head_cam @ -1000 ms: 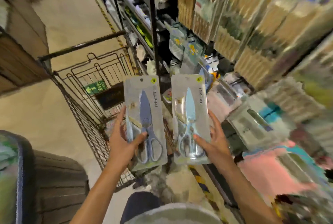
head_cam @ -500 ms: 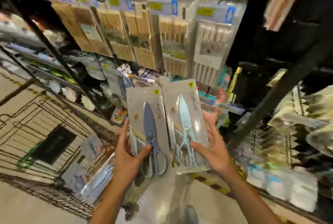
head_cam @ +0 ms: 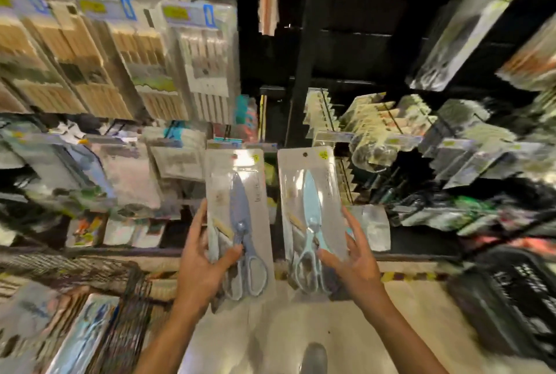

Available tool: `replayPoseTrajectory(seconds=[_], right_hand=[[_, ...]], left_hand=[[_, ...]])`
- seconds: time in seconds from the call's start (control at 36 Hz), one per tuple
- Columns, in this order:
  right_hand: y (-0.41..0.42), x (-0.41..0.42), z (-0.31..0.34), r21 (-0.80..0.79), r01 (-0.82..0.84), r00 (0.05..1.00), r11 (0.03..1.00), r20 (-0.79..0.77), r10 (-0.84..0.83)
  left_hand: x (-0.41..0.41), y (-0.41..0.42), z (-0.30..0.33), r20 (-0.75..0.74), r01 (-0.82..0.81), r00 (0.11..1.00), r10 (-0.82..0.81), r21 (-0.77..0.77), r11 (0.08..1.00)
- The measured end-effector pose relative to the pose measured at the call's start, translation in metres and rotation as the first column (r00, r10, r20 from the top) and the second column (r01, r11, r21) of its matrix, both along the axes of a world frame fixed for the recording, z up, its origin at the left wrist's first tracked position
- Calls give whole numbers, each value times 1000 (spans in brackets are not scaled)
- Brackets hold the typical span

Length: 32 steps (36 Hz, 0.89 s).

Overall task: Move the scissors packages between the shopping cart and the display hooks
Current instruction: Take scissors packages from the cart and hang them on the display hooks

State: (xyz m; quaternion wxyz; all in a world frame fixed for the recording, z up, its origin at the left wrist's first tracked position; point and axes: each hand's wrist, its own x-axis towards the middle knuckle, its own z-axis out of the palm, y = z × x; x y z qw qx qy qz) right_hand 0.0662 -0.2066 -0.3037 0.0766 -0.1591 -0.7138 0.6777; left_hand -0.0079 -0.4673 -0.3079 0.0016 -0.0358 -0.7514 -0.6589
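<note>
- Black racking (head_cam: 304,78) fills the view ahead of me, hung thick with blurred packets, and the step in hand, as I judge it, is getting two packs up onto display hooks; I cannot pick out a free hook in this blur, so I would find one before reaching.
- Wire shopping cart (head_cam: 129,307) sits low on my left with more packs lying inside it, well apart from the two I am carrying.
- Grey-blue scissors package (head_cam: 240,223) stands upright in front of me, its hang hole at the top, facing the shelf.
- Pale-blue scissors package (head_cam: 313,217) stands just beside it with a gap between them; its hang hole shows clearly near the top edge.
- To do this well, I would hang one pack at a time, line the hole up with the hook tip, keep the card upright, and slide it straight on without bending it.
- My left hand (head_cam: 201,265) grips the lower part of the grey-blue pack, thumb across the front over the handles, fingers running up its left edge.
- My right hand (head_cam: 352,262) mirrors that on the pale-blue pack, thumb on the front, fingers spread up its right edge.
- Both forearms reach forward and up from the bottom of the view, wrists bent back.
</note>
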Motion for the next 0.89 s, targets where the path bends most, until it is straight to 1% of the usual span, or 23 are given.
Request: replayPoseTrajectory(seconds=[0.08,0.19,0.25,0.42,0.5,0.58,0.67,0.75,0.89], right_hand=[[28,23,3,36,57,998,998,-19,-57],[68,47,8,69,98,994,993,-63,-94],[89,56,14,80,102,992,992,-76,-96],[171,93,36,63,80,987,995,-143,-70],[219,106,51,99,109,976,989,-198,-88],[265,115,66,96,142,963,985,-244,-115],[303,123,79,118,154,950,981,-290,-114],[335,122,90,120,160,942,980,-315,-115],[368,109,103,94,169,925,981,-358,-125]], left_hand=[[9,29,4,24,42,999,-42,24,999],[28,76,21,4,90,996,-91,113,990],[35,100,32,-16,97,995,-95,123,988],[58,186,52,-90,108,990,-105,24,994],[66,232,68,-127,123,985,-119,27,992],[71,279,80,-180,145,974,-140,16,989],[77,317,95,-195,152,971,-141,41,987],[78,347,110,-242,196,953,-181,39,980],[73,383,131,-318,187,932,-174,10,982]])
